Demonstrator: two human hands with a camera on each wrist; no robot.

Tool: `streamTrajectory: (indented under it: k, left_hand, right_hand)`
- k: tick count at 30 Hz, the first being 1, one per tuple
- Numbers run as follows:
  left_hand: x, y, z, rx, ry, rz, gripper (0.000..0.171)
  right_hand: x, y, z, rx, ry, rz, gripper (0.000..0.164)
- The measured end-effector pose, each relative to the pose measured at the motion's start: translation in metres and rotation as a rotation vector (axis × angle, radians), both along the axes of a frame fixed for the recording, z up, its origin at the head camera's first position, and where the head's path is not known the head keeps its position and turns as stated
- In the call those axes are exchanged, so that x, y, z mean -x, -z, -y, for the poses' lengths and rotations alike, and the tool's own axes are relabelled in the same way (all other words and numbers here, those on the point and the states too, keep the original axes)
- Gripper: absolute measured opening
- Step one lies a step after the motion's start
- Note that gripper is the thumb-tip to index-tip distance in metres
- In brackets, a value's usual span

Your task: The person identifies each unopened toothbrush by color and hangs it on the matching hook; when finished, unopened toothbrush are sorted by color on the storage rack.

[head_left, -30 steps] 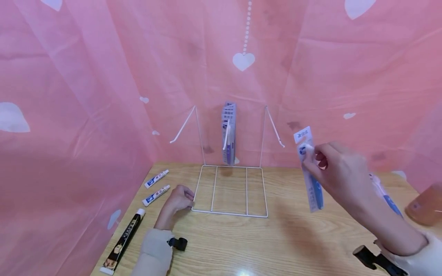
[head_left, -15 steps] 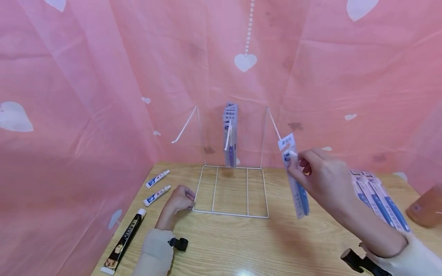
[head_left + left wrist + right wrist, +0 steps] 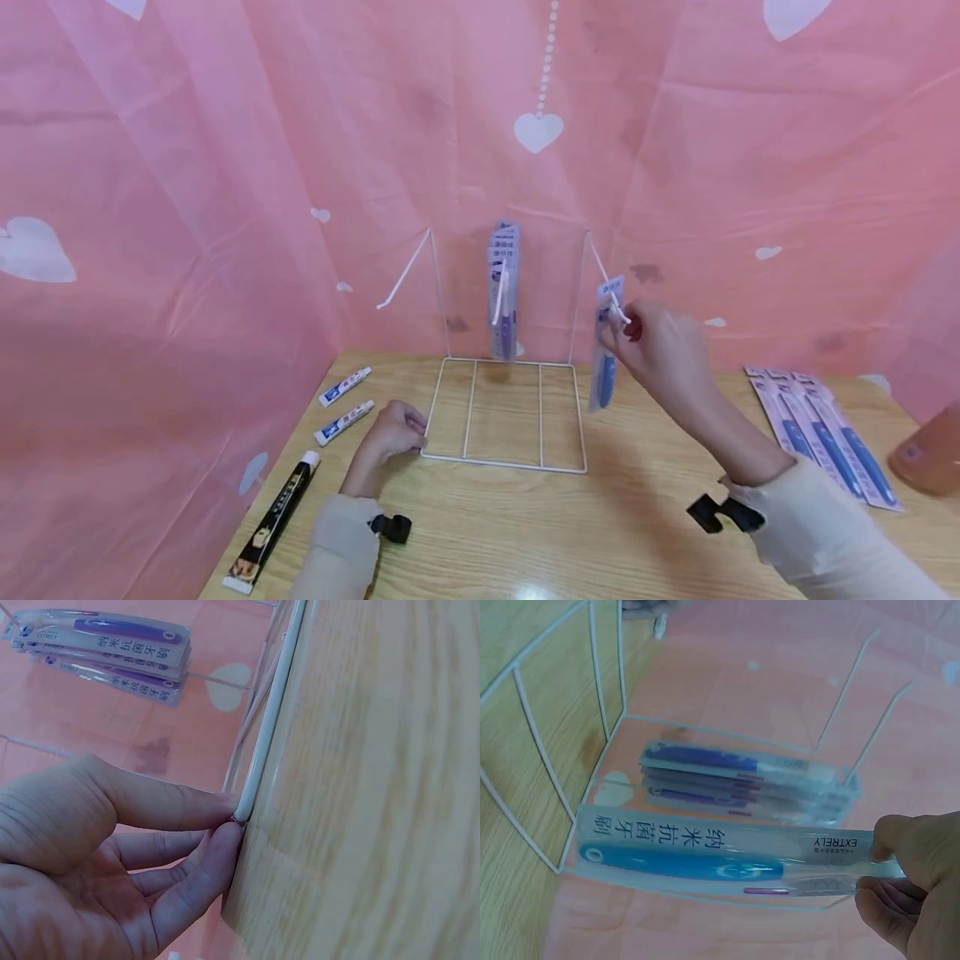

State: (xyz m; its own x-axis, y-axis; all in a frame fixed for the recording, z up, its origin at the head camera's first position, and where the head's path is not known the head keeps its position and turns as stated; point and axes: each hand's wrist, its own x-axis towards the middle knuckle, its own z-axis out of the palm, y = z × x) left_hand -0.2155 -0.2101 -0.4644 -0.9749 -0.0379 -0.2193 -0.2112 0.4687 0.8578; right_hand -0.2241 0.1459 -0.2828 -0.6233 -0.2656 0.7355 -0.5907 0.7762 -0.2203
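Observation:
My left hand (image 3: 393,433) pinches the front left corner of a white wire rack (image 3: 502,463) on the table; in the left wrist view, thumb and finger meet at the rack's wire (image 3: 262,757). My right hand (image 3: 663,350) pinches a packaged blue toothbrush (image 3: 602,379) near its top, upright at the rack's right hook (image 3: 597,260). The hook's tip shows in front of the package's upper part. Several packaged purple toothbrushes (image 3: 504,292) hang on the middle hook. In the right wrist view the blue toothbrush (image 3: 682,862) lies alongside that purple stack (image 3: 705,761).
The left hook (image 3: 405,268) carries nothing. Packaged blue toothbrushes (image 3: 825,437) lie at the right, beside an orange-brown object (image 3: 930,454). At the left are two small toothpaste tubes (image 3: 345,386) and a black toothpaste tube (image 3: 273,521). A pink curtain (image 3: 375,125) stands behind.
My right hand has moved left with the blue toothbrush, from right of the rack to its right hook. The toothbrushes lying at the right have come into fuller view. My left hand stays put.

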Motion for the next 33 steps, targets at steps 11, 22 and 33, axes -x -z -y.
streamTrajectory:
  k: [11,22,33]
  left_hand:
    - [0.000,-0.003,-0.003,-0.002,-0.013,0.022,0.024]
    - [0.001,0.000,0.001,0.012,-0.002,0.042,0.024]
    - [0.001,0.000,0.001,0.004,-0.010,0.040,0.023]
  right_hand:
    - [0.066,0.001,0.016,0.052,0.076,0.044,0.028]
    - [0.109,-0.002,0.029,0.128,0.162,0.175,0.023]
    - [0.110,-0.003,0.028,0.133,0.164,0.210,0.029]
